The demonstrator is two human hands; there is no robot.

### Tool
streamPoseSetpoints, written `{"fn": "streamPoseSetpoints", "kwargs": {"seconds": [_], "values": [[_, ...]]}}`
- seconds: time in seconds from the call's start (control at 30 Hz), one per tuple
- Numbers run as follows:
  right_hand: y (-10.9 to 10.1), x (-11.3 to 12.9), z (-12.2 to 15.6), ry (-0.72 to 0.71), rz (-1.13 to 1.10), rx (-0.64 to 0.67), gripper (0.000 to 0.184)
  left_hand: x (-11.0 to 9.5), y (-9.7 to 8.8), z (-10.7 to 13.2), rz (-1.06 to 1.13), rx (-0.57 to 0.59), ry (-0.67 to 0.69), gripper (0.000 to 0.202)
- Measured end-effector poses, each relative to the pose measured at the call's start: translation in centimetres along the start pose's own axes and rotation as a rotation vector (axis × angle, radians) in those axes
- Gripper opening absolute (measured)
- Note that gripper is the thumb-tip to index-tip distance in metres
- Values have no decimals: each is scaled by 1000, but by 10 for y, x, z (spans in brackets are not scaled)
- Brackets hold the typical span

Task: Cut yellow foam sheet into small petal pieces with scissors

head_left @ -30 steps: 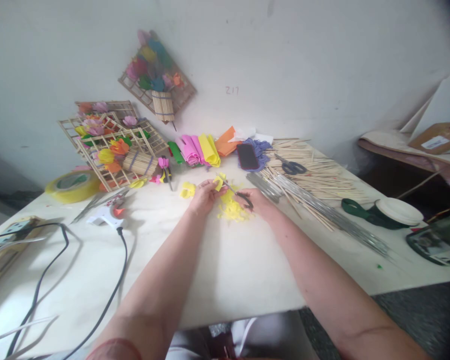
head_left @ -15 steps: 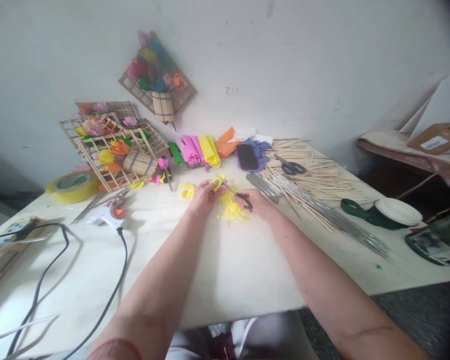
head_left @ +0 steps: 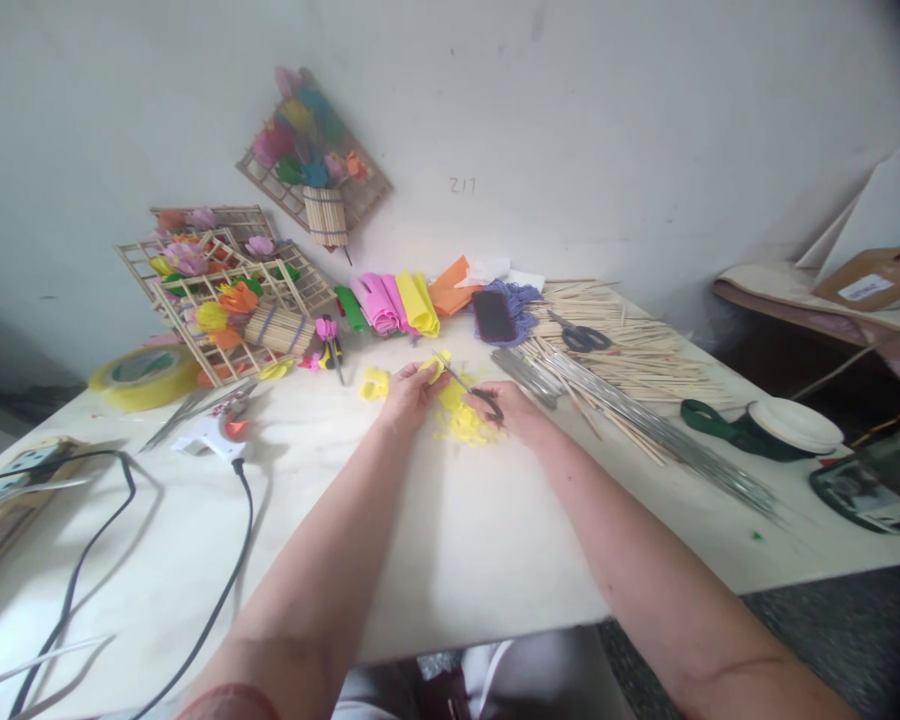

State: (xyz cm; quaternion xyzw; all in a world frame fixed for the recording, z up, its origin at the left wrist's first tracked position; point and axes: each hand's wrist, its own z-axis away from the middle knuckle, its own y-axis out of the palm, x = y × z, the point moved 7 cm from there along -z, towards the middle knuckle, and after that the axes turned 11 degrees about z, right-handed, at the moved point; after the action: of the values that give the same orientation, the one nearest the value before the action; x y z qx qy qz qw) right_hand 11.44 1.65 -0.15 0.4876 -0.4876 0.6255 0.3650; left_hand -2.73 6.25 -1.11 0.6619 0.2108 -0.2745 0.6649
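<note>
My left hand (head_left: 412,392) pinches a small piece of yellow crepe paper (head_left: 438,364) between thumb and fingers. A pair of scissors (head_left: 487,402) with dark handles is gripped in my right hand (head_left: 504,404); its blades point up and left and reach the yellow piece. On the table beneath and between both hands lies a heap of yellow paper scraps (head_left: 466,422). Some cut yellow pieces (head_left: 373,384) rest just left of my left hand. Whether the blades are apart or together is too small to make out.
Behind the hands are rolled crepe papers (head_left: 420,304), a phone (head_left: 493,316) and purple yarn (head_left: 523,304). Wooden sticks (head_left: 645,350), wires (head_left: 667,445) and second scissors (head_left: 586,338) lie right. A glue gun (head_left: 211,434), tape roll (head_left: 144,378) and flower-decorated lattices (head_left: 225,300) stand left.
Both hands stay almost in place over the scraps. The yellow piece and the scissors have shifted only slightly, and the view has moved a little.
</note>
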Motion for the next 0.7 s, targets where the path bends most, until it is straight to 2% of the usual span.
{"fn": "streamPoseSetpoints", "kwargs": {"seconds": [0.27, 0.43, 0.7], "values": [[0, 1, 1, -9, 7, 2, 36, -2, -1, -2, 35, 23, 42, 19], [0, -1, 0, -15, 9, 6, 35, -1, 0, 0, -14, 7, -10, 17], [-1, -5, -2, -9, -6, 23, 31, 2, 3, 0, -91, 61, -47, 12]]}}
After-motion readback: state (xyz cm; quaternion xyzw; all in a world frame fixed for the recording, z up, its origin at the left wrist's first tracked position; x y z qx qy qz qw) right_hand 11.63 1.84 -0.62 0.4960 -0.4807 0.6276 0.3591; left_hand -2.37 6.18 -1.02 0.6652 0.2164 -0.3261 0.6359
